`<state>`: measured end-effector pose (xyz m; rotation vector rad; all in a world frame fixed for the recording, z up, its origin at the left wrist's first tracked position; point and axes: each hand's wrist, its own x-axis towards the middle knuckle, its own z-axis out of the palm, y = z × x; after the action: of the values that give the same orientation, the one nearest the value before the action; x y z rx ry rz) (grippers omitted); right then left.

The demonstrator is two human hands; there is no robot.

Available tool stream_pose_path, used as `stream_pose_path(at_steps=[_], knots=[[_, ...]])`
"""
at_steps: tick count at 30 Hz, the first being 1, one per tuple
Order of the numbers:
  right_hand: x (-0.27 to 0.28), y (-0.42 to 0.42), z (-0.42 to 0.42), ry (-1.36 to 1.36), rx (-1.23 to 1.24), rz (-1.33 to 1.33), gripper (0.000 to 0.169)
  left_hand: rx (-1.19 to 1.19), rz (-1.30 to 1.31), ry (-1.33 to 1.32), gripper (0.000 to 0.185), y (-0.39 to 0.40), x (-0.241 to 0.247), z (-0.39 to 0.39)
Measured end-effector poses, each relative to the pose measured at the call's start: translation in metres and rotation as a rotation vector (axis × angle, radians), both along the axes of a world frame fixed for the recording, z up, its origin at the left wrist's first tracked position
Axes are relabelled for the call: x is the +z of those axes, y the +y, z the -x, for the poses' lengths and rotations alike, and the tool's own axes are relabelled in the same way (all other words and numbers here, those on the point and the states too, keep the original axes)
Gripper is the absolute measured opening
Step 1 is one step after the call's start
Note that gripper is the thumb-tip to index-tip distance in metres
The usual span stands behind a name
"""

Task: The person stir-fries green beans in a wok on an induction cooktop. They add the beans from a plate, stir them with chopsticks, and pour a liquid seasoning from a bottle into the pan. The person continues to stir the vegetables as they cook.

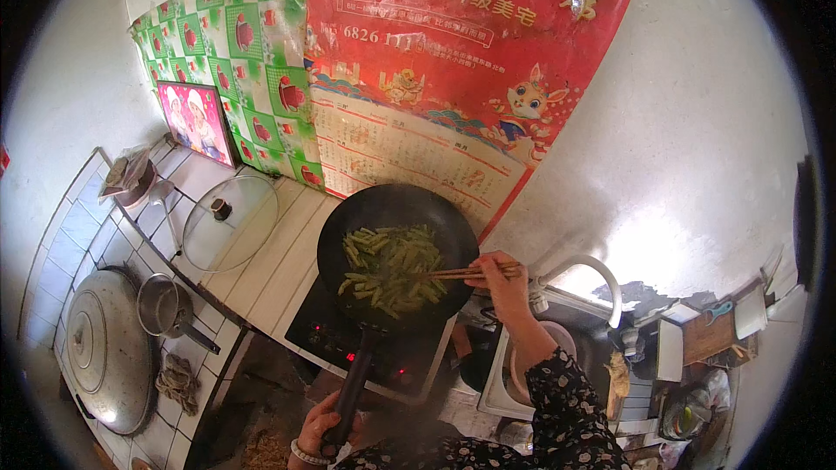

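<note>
A black frying pan (462, 228) rests on an induction cooker (385, 365) whose red lights are lit. Cut green beans (392, 267) lie spread over the pan's bottom. My left hand (321, 423) is closed around the end of the pan's long black handle (358, 378). With my right hand (501, 284), at the pan's right rim, I hold a pair of wooden chopsticks (450, 272). Their tips reach into the beans.
Left on the tiled counter lie a glass lid (228, 228), a ladle (168, 215), a small saucepan (163, 307), a large metal wok lid (108, 352) and a rag (177, 384). To the right are a sink (499, 398) and a curved white faucet (588, 264). A poster (418, 78) covers the wall behind.
</note>
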<state>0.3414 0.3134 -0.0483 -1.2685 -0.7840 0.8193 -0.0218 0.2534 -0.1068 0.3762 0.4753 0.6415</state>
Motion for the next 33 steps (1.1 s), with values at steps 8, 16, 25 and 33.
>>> stream_pose_path(at_steps=[8, 16, 25, 33], knots=[[0.005, -0.012, -0.008, -0.121, 0.231, -0.122, 0.016, -0.016, 0.002, 0.010, 0.057, -0.001, 0.003, 0.000], [0.010, 0.024, 0.014, -0.506, 0.402, 0.052, 0.009, 0.020, 0.005, -0.037, 0.054, -0.004, 0.007, -0.001], [-0.003, -0.008, -0.029, 0.248, 0.152, -0.170, 0.012, 0.013, 0.015, -0.016, 0.054, -0.005, -0.004, -0.002], [0.018, -0.037, -0.035, 0.470, 0.197, -0.597, 0.016, 0.032, -0.071, 0.036, 0.051, -0.006, 0.009, -0.007]])
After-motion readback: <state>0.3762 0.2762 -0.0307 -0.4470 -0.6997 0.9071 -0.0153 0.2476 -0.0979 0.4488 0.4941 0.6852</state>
